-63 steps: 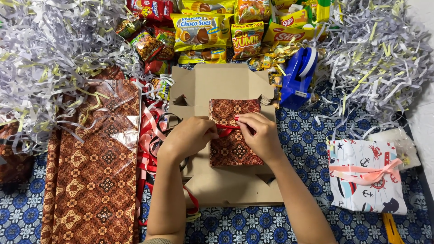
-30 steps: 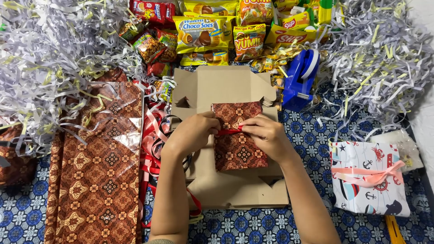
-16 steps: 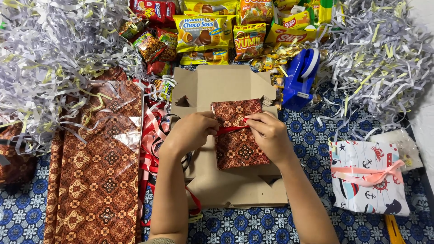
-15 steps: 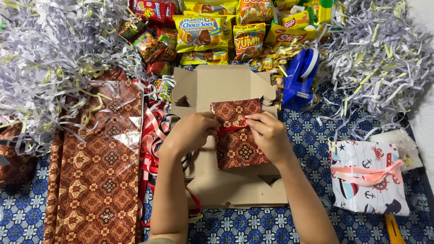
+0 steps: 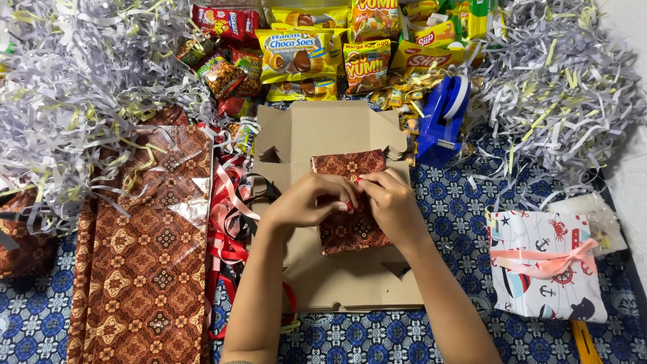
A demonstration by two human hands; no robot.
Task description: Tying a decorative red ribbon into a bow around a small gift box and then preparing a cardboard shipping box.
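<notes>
You are working with both hands together over a small parcel wrapped in brown batik paper (image 5: pixel 350 202), which is lying on a flattened cardboard box (image 5: pixel 337 283) in the middle of the blue patterned mat (image 5: pixel 458 222). Your left hand (image 5: pixel 303 201) and right hand (image 5: pixel 391 202) are meeting at the parcel's middle, fingertips touching and pinching a red ribbon (image 5: pixel 350 205) against the wrapping; only a short bit of it is showing between your fingers.

To the left, a long sheet of the same brown wrapping paper (image 5: pixel 135 269) is lying flat, with a tangle of red and pink ribbons (image 5: pixel 229 222) between it and the cardboard. At the far side, snack packets (image 5: pixel 303 54) are piled, flanked by heaps of shredded paper (image 5: pixel 67 87). A blue tape dispenser (image 5: pixel 441 121) is standing just beyond the cardboard's far right corner. At the near right, a parcel wrapped in white nautical paper (image 5: pixel 546 269), tied with a pink ribbon, is resting well apart from your hands.
</notes>
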